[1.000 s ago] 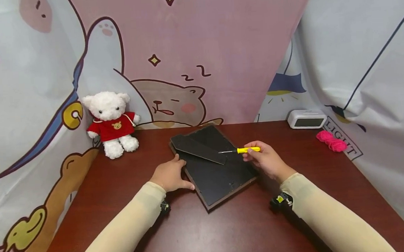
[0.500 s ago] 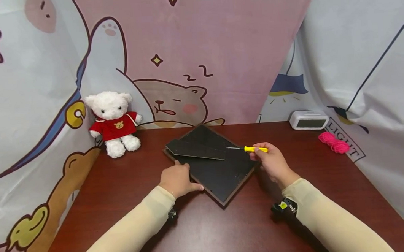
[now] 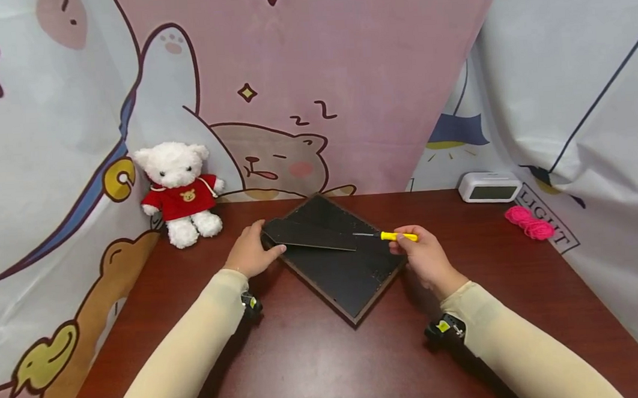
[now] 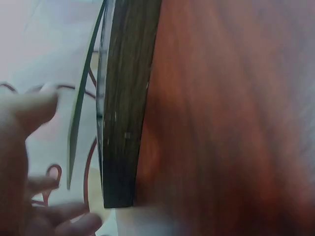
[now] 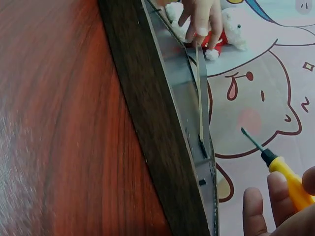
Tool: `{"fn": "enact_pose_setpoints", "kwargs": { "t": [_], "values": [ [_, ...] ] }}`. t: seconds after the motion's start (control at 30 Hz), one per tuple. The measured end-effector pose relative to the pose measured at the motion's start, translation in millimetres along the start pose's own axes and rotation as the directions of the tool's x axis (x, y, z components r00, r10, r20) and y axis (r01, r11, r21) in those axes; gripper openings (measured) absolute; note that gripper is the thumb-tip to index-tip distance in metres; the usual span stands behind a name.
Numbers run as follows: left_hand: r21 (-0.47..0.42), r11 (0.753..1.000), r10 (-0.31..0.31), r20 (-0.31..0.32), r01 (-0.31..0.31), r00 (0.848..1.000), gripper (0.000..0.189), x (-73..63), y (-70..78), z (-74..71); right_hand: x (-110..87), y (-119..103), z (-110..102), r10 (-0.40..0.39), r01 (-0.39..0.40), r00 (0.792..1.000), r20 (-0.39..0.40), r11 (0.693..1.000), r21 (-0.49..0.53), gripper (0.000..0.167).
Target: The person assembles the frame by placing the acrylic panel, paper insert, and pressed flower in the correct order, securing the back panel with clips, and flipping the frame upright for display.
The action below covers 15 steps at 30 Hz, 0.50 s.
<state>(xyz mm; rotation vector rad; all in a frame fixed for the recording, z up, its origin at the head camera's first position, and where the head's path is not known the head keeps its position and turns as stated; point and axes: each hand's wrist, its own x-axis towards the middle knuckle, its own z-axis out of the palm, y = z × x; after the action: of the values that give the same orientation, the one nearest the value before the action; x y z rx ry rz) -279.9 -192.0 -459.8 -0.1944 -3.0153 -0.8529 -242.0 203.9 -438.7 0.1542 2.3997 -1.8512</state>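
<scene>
A picture frame point(image 3: 351, 287) lies back up on the table, with a black backing and a dark wood-grain rim. Its long black stand flap point(image 3: 310, 234) slants up off the backing, seen edge-on in the left wrist view. My left hand point(image 3: 251, 250) is at the frame's left corner, thumb and fingers spread about the wide end of the flap. In my right hand point(image 3: 427, 253) a yellow-handled screwdriver point(image 5: 288, 184) is gripped between thumb and fingers. Its thin metal shaft points left, over the frame's right part in the head view.
On the dark red table point(image 3: 317, 373), a white teddy bear point(image 3: 180, 194) in a red top sits at the back left. A white digital clock point(image 3: 490, 187) and a pink yarn bundle point(image 3: 528, 223) are at the back right. Printed cloth point(image 3: 378, 87) hangs behind.
The frame has turned counterclockwise. My left hand has moved from its lower left side up to the flap's wide end. The screwdriver stays in my right hand, shifted slightly right.
</scene>
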Motion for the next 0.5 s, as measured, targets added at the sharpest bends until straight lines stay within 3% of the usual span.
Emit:
{"fn": "enact_pose_setpoints", "kwargs": {
  "t": [0.1, 0.2, 0.33, 0.5],
  "values": [
    [-0.009, 1.000, -0.005, 0.116, 0.006, 0.993, 0.106, 5.7, -4.1, -1.3, -2.0, -0.5, 3.5, 0.015, -0.015, 1.000, 0.007, 1.000, 0.010, 0.031],
    [-0.001, 1.000, -0.027, 0.184, 0.027, 0.983, 0.114, 6.4, 0.0, -5.1, -3.7, -2.2, 6.0, 0.022, -0.022, 1.000, 0.018, 1.000, 0.006, 0.032],
    [0.013, 0.999, -0.043, 0.196, 0.041, 0.980, 0.117, 6.8, 5.4, -9.3, -5.2, -6.8, 7.5, 0.030, -0.029, 0.999, 0.028, 0.999, -0.016, 0.034],
    [0.042, 0.999, -0.034, 0.182, 0.027, 0.983, 0.119, 12.4, -0.2, -7.6, -3.8, -9.7, 8.5, 0.027, -0.026, 0.999, 0.020, 0.999, -0.026, 0.034]
  ]
}}
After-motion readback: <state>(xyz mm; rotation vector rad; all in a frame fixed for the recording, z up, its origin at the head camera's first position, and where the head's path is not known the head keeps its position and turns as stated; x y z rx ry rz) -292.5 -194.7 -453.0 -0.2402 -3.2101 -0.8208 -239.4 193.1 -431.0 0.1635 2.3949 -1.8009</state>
